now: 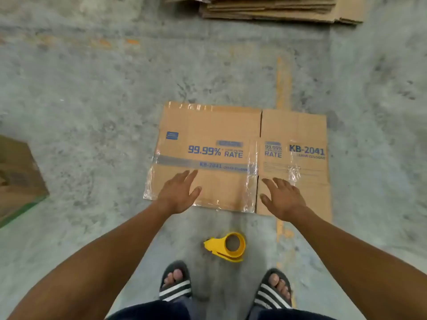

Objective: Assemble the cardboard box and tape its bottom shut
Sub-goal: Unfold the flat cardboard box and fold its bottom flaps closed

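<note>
- We see the cardboard box (pixel 233 155) lying flattened on the grey concrete floor (pixel 92 100), printed side up, with blue lettering reading "99.99% RATE" and "KB-2041".
- Strips of old clear tape (pixel 251 172) cling to its left edge, its near edge and the fold line between its two panels.
- Our left hand (pixel 176 195) reaches out above the near edge of the larger left panel, fingers spread and straight, gripping nothing; we cannot tell whether it touches the cardboard.
- Our right hand (pixel 280 199) reaches over the near flap of the smaller right panel, fingers likewise spread and relaxed, holding nothing; contact with the box is also unclear.
- The box lies directly under and beyond both hands, its near edge around the wrists, and the gap between its two near flaps falls between the hands.
- A yellow tape dispenser (pixel 227 247) sits on the floor nearer to us than the box, apart from both hands and just ahead of our feet in striped black slides (pixel 175 289).
- A stack of flat cardboard sheets (pixel 272 8) lies well beyond the box at the top of the view.
- Another piece of cardboard (pixel 18 179) shows at the left edge.
</note>
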Available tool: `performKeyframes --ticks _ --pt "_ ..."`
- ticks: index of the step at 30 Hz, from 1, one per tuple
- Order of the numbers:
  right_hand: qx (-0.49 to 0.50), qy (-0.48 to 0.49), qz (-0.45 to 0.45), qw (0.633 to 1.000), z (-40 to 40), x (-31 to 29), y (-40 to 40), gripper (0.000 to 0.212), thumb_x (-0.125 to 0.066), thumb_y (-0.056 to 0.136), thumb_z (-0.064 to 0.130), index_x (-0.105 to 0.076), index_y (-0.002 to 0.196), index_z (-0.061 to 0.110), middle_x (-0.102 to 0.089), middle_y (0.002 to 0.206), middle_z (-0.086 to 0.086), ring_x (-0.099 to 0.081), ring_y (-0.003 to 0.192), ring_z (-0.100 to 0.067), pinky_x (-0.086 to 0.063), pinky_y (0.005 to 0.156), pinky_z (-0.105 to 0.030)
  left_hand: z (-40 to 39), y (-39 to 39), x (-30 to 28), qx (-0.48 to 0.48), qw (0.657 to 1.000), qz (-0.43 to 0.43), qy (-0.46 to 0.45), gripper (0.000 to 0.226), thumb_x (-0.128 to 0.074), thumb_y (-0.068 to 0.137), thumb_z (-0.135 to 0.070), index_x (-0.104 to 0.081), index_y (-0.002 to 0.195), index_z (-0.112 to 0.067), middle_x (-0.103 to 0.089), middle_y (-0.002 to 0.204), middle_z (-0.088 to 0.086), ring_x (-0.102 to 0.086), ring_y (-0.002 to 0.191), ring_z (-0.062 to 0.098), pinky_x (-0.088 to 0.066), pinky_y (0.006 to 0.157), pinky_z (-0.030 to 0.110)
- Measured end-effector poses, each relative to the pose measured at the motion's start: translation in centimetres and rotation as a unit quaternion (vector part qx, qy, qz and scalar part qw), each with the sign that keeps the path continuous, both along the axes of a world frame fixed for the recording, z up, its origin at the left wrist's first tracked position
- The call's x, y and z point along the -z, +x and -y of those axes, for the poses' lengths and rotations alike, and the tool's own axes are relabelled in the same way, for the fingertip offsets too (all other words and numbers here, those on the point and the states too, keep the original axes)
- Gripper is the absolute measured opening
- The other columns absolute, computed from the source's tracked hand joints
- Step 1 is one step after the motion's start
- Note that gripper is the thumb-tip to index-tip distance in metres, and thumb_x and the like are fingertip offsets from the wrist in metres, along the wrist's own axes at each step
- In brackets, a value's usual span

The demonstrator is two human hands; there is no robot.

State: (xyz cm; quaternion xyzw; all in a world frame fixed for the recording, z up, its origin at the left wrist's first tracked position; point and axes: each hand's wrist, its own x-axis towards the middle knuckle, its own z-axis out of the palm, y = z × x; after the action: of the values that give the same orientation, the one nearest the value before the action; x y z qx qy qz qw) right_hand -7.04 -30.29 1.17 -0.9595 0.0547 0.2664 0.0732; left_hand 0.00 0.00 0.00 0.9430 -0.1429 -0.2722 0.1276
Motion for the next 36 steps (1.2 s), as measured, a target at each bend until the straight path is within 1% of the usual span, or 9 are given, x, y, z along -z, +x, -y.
performKeyframes --ticks 4,8,12,17,24,27,30,33,36 --pt "-0.079 -0.019 -0.015 0.997 0.5 -0.4 0.9 0.065 -0.041 0.096 0.049 -0.020 0.154 0.029 -0.023 0.160 -0.009 -0.018 0.147 -0.029 -0.024 0.116 -0.049 -0.4 0.0 0.4 0.108 0.991 0.020 0.071 0.078 -0.027 0.091 -0.065 -0.007 0.156 -0.027 -0.008 0.164 0.005 -0.010 0.150 0.031 -0.018 0.118 0.045" --pt "-0.209 -0.078 -0.025 0.975 1.0 -0.6 1.0 0.095 -0.053 0.077 0.071 -0.005 0.153 0.041 0.001 0.165 -0.007 0.000 0.149 -0.037 -0.019 0.110 -0.067 -1.0 -0.2 1.0 0.225 0.967 -0.004 0.119 0.094 -0.017 0.077 -0.084 0.009 0.153 -0.037 0.017 0.163 0.001 0.016 0.149 0.033 -0.001 0.119 0.052" --pt "-0.268 -0.120 -0.038 0.955 1.5 -0.1 -0.5 0.115 -0.058 0.068 0.076 0.015 0.151 0.045 0.025 0.163 -0.009 0.015 0.147 -0.045 -0.028 0.100 -0.070 -2.3 -0.2 1.1 0.313 0.937 0.037 0.152 0.093 -0.036 0.085 -0.075 0.018 0.151 -0.037 0.028 0.160 0.002 0.023 0.146 0.036 0.001 0.117 0.054" --pt "-0.299 -0.133 -0.050 0.944 0.5 0.1 -0.1 0.114 -0.063 0.073 0.064 0.021 0.148 0.045 0.026 0.161 -0.018 0.013 0.144 -0.054 -0.039 0.096 -0.067 -2.5 1.5 1.4 0.373 0.906 0.087 0.179 0.098 -0.045 0.083 -0.071 0.016 0.151 -0.037 0.025 0.161 0.004 0.016 0.147 0.041 -0.004 0.117 0.057" --pt "-0.325 -0.166 -0.027 0.931 -0.9 -0.9 -0.6 0.115 -0.069 0.085 0.021 0.025 0.150 0.030 0.025 0.161 -0.017 -0.002 0.143 -0.058 -0.046 0.091 -0.064 -2.1 2.1 -0.6 0.392 0.903 0.082 0.152 0.072 -0.036 0.098 -0.047 0.005 0.155 -0.032 0.010 0.165 0.004 0.003 0.150 0.034 -0.014 0.118 0.051" --pt "-0.310 -0.158 0.001 0.938 -0.6 -2.3 0.1 0.113 -0.062 0.084 0.002 0.025 0.150 0.033 0.019 0.163 -0.015 -0.012 0.143 -0.054 -0.050 0.087 -0.056 -3.1 2.8 -1.5 0.370 0.915 0.113 0.115 0.064 -0.012 0.097 -0.058 -0.002 0.155 -0.034 0.000 0.165 -0.002 -0.005 0.151 0.025 -0.020 0.117 0.042" --pt "-0.285 -0.136 0.016 0.949 -0.6 -4.3 1.5 0.102 -0.049 0.087 -0.005 0.019 0.152 0.035 0.010 0.165 -0.015 -0.027 0.137 -0.047 -0.048 0.089 -0.050 -3.8 3.5 -3.1 0.302 0.938 0.155 0.063 0.083 0.011 0.081 -0.066 -0.015 0.154 -0.036 -0.015 0.163 -0.005 -0.018 0.150 0.021 -0.023 0.115 0.038" --pt "-0.255 -0.133 0.046 0.957 -0.9 -7.6 3.4 0.094 -0.041 0.086 -0.009 0.009 0.155 0.032 -0.004 0.165 -0.013 -0.039 0.131 -0.042 -0.043 0.099 -0.047 -4.4 4.4 -4.6 0.150 0.960 0.235 0.029 0.084 0.005 0.083 -0.070 -0.027 0.152 -0.035 -0.025 0.161 -0.003 -0.018 0.150 0.021 -0.010 0.118 0.044" --pt "-0.223 -0.126 0.098 0.962 -1.1 -11.9 5.8 0.074 -0.043 0.094 0.007 -0.008 0.155 0.029 -0.030 0.157 -0.008 -0.053 0.124 -0.036 -0.043 0.095 -0.041 -4.5 5.3 -6.3 -0.055 0.935 0.350 0.010 0.076 -0.025 0.092 -0.068 -0.011 0.156 -0.029 -0.002 0.165 0.003 0.002 0.151 0.028 0.006 0.116 0.053"
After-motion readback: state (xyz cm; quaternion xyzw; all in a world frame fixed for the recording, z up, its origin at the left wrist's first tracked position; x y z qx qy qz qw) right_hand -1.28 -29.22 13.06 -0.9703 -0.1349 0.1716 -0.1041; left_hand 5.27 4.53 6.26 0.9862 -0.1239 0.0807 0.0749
